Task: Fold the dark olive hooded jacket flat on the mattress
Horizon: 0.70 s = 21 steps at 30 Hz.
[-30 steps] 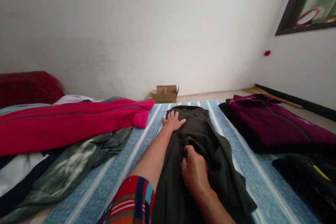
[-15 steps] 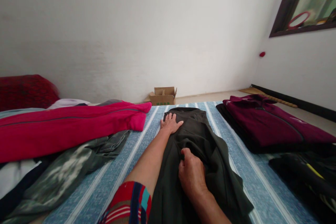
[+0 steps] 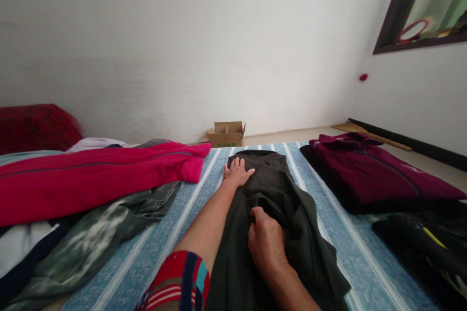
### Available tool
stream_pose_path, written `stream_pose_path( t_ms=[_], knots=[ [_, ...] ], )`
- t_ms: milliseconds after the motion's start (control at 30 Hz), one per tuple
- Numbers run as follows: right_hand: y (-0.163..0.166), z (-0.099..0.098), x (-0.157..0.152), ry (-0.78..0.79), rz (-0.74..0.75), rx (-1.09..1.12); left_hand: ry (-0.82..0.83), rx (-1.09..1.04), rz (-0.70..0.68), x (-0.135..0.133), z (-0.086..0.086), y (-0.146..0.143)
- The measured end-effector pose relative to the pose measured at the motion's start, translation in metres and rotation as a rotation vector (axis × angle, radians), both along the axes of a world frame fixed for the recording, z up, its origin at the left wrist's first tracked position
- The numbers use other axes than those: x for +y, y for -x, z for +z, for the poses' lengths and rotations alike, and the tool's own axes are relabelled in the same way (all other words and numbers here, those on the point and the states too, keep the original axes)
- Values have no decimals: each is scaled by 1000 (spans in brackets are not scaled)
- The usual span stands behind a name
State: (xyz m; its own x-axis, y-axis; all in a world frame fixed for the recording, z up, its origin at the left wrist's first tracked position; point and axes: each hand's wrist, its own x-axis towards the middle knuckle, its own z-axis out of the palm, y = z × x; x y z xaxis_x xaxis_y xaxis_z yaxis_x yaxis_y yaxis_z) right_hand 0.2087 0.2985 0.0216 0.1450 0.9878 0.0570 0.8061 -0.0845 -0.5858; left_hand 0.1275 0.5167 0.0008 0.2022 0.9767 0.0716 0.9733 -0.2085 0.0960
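Note:
A dark olive garment (image 3: 292,214) lies stretched along the blue striped bedspread (image 3: 175,233) in front of me. My left hand (image 3: 237,172) rests flat on its far end, fingers spread. Nearer to me, my right hand (image 3: 266,243) is closed, pinching a fold of the same garment near its middle. A striped sleeve covers my left upper arm at the bottom edge.
A bright pink jacket (image 3: 91,180) lies over a grey-green garment (image 3: 109,223) on the left. A folded maroon jacket (image 3: 375,175) and a black garment (image 3: 423,238) lie on the right. A cardboard box (image 3: 226,133) stands by the white wall. A dark red pillow (image 3: 32,126) sits far left.
My right hand has shifted slightly left and nearer along the olive garment, still pinching the fold. The left hand stays flat in place.

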Motion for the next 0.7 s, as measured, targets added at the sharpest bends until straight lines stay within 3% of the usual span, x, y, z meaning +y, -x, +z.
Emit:
stream_pose_path(
  t_ms=[200,367,467,533,600,700],
  knots=[
    [3,6,-6,-19,24,-39,-86,-37,-79,-27,6,8],
    [-2,44,-17,-118,1,-170,-59,-68,-201,-58,14,15],
    [-25,74,-23,-179,-111,-172,-37,-119,-271,-74,16,12],
    [-48,88,-30,-124,-219,-197,-33,-166,-296,-84,17,10],
    [-71,91,-39,-18,-233,-263,-38,-217,-292,-93,18,10],
    [-96,80,-60,76,-172,-339,-61,-290,-263,-107,21,12]
  ],
)
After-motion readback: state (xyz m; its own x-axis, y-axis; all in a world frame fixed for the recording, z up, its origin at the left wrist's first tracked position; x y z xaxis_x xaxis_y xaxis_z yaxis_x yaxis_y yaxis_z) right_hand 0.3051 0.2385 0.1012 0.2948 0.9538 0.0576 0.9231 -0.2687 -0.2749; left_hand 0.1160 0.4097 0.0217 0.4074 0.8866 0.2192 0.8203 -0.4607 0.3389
